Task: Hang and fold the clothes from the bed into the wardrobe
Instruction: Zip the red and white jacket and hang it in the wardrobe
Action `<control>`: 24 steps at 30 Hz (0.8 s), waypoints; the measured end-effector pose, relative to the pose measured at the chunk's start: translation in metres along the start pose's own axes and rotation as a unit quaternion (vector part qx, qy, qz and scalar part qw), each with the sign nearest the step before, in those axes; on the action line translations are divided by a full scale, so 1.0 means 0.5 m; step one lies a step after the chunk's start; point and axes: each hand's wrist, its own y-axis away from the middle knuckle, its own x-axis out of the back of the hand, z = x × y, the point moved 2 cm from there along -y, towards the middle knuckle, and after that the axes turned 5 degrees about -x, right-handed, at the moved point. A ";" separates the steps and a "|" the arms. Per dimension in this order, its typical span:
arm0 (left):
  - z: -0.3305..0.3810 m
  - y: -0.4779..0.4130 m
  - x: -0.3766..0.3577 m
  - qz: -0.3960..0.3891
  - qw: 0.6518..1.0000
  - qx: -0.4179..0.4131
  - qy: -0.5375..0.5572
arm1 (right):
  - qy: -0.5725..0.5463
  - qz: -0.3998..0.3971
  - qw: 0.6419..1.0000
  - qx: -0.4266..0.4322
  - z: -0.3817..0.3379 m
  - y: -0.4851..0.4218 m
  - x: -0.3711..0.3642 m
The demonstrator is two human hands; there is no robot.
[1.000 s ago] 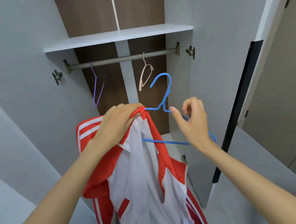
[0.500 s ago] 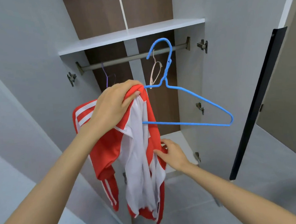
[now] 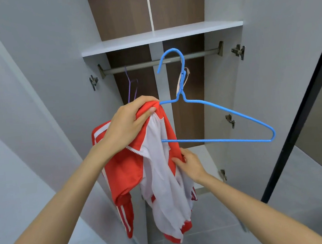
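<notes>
Wardrobe [image 3: 228, 80]: both doors open, fills the frame. White shelf [image 3: 159, 36] at 12 o'clock, metal rail [image 3: 143, 65] just beneath it.

Jacket [image 3: 125, 170]: red with white stripes and a white lining. It hangs bunched from frame centre down towards 6 o'clock, in front of the open wardrobe and clear of the rail.

Blue hanger [image 3: 181, 92]: its left end is buried in the jacket's top. The right shoulder and bottom bar are bare and jut out towards 3 o'clock. The hook rises to 12 o'clock across the rail in this view; cannot tell whether it touches.

Left hand [image 3: 128, 123]: at centre, fingers curled over the red collar area, clamping cloth and hanger end together and carrying the load.

Right hand [image 3: 189, 164]: at 5 o'clock of the left hand, fingers folded round the jacket's red front edge, pinching it.

On the rail: purple hanger [image 3: 129, 91] at 11 o'clock, beige hanger [image 3: 187, 74] at 1 o'clock, both bare.

Step, as judged: dressing the hanger, half done.

Next move needs the right hand to draw the loose front across to 3 o'clock and seat the second shoulder on the bare arm. The hook then goes over the rail in the gap between the two hangers. Risk: the jacket slides off the left end if that grip slackens.
</notes>
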 end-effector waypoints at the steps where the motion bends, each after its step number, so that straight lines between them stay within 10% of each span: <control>1: -0.008 0.003 0.001 -0.002 1.000 0.005 0.002 | -0.004 0.005 1.000 -0.002 0.007 0.000 0.002; 24: -0.201 0.082 -0.115 -0.032 0.989 0.122 -0.074 | 0.188 0.193 0.963 0.006 -0.022 0.037 0.238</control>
